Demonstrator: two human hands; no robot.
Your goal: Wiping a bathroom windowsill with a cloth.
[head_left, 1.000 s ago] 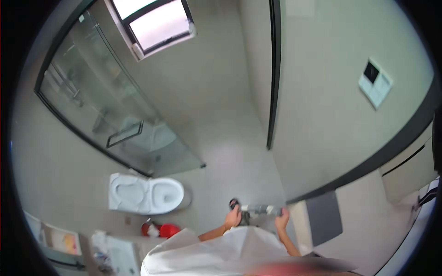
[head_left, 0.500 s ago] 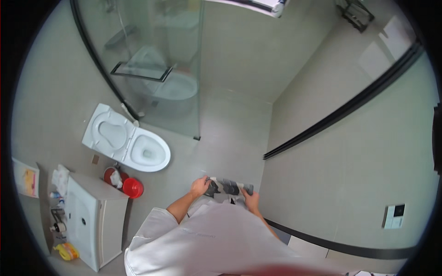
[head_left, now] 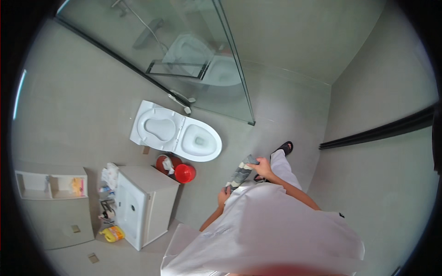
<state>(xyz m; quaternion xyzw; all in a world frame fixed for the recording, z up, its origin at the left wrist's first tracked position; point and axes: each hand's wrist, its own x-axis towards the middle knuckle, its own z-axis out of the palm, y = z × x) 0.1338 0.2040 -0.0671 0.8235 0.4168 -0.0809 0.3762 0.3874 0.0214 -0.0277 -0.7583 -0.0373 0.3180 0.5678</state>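
left hand (head_left: 224, 195) partly hidden behind white shirt (head_left: 276, 230), small bottles (head_left: 107, 209) by sink (head_left: 131, 209) too small to identify, perhaps toiletries

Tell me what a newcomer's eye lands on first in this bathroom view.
The white toilet with its lid up stands left of centre, with a red bucket on the floor just below it. At centre, both hands hold a grey striped cloth: the right hand at its upper end, the left hand at its lower. A glass shower screen fills the top.
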